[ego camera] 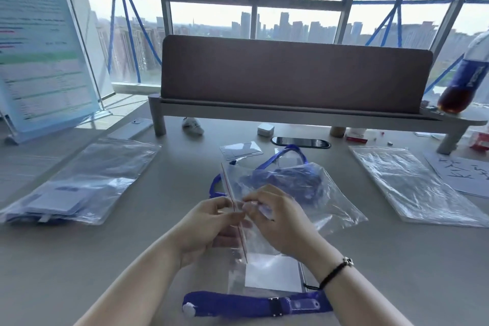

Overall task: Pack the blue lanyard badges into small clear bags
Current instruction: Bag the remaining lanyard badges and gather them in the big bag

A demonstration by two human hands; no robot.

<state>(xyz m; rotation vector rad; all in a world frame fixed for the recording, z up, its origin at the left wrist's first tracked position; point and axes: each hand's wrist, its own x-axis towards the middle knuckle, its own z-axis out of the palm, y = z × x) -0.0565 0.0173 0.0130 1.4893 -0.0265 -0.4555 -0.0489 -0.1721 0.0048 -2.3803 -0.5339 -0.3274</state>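
Above the table [79,259] we pinch the clear bag's [330,204] red-lined mouth with left hand [209,227] and right hand [277,222].

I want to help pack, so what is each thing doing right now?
Left hand: pinches the small bag's red-lined mouth.
Right hand: pinches the same mouth.
Small clear bag: held up, blue lanyard inside.
Badge holder: flat on the table.
Blue strap: flat, unpacked.
Big bag: lying flat.

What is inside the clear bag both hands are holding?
The clear bag holds a bunched blue lanyard. The left hand and right hand pinch its red-lined opening. Any badge card inside is hidden.
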